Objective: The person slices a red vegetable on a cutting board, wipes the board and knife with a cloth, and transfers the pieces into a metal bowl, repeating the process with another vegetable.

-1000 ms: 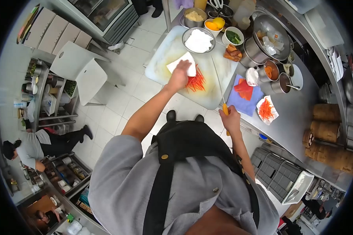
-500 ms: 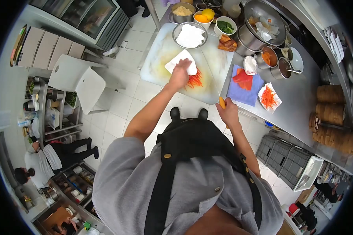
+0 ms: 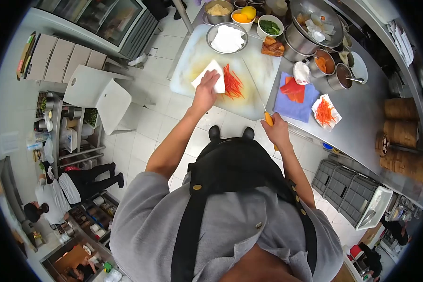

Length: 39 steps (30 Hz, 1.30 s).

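My left hand (image 3: 207,89) presses on a folded white paper towel (image 3: 214,68) on the cutting board (image 3: 256,77). Just right of the towel lies a pile of thin red strips (image 3: 232,83), which look like cut pepper. My right hand (image 3: 277,131) is wrapped around the yellow handle of a knife (image 3: 255,85). Its long thin blade points away from me, lying over the right part of the board. A metal bowl with white contents (image 3: 228,39) stands at the board's far side, with a browned chunk of food (image 3: 272,46) to its right.
A blue cloth (image 3: 292,105) holds flat red pieces (image 3: 293,89). Beside it, white paper (image 3: 334,123) carries more red strips. Metal pots (image 3: 301,43) and small tubs crowd the counter's back. Bamboo steamers (image 3: 399,133) are stacked right. A white chair (image 3: 98,101) stands left; another person (image 3: 56,202) is further off.
My left hand and the paper towel have shifted left, off the red strips, which now show fully as a pile. The right hand still holds the knife in nearly the same place.
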Each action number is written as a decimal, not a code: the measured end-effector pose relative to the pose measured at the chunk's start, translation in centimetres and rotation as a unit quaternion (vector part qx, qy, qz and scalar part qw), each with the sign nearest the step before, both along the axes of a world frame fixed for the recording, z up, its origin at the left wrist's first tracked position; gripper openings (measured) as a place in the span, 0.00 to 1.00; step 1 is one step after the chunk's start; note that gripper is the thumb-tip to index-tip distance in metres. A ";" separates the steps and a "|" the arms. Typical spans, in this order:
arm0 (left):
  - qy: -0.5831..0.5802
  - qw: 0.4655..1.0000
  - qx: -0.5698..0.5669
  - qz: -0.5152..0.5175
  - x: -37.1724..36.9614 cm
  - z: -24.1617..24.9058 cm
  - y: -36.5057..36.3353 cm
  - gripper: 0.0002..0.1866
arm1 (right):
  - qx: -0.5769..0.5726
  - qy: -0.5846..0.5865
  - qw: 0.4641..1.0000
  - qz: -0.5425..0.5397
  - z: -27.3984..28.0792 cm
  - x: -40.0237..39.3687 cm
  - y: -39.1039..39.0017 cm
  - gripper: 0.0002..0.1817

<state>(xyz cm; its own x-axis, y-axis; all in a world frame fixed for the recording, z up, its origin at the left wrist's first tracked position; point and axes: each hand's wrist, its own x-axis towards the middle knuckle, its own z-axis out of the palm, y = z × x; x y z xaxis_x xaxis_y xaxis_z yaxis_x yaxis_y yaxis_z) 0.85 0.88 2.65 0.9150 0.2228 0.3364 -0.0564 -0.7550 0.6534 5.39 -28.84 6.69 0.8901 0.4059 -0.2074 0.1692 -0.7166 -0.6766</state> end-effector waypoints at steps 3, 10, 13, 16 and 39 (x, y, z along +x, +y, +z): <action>0.012 0.994 0.104 0.012 -3.4 -2.3 -2.9 0.31 | 0.015 0.001 1.000 0.000 0.0 -0.2 -0.4 0.18; 0.116 0.993 0.008 0.005 0.8 2.2 -1.6 0.22 | 0.009 0.005 1.000 0.011 -0.3 0.3 -0.8 0.18; -0.006 0.999 -0.036 0.041 1.1 2.4 -0.9 0.23 | 0.031 -0.014 0.999 0.007 -0.8 0.4 -1.2 0.19; -0.033 0.991 0.128 0.000 0.8 -0.7 -4.4 0.29 | 0.019 -0.001 1.000 0.012 -0.3 0.3 -1.3 0.19; -0.001 0.972 -0.210 0.110 2.9 5.1 3.6 0.22 | 0.009 -0.066 0.998 0.021 -0.9 1.2 -1.8 0.17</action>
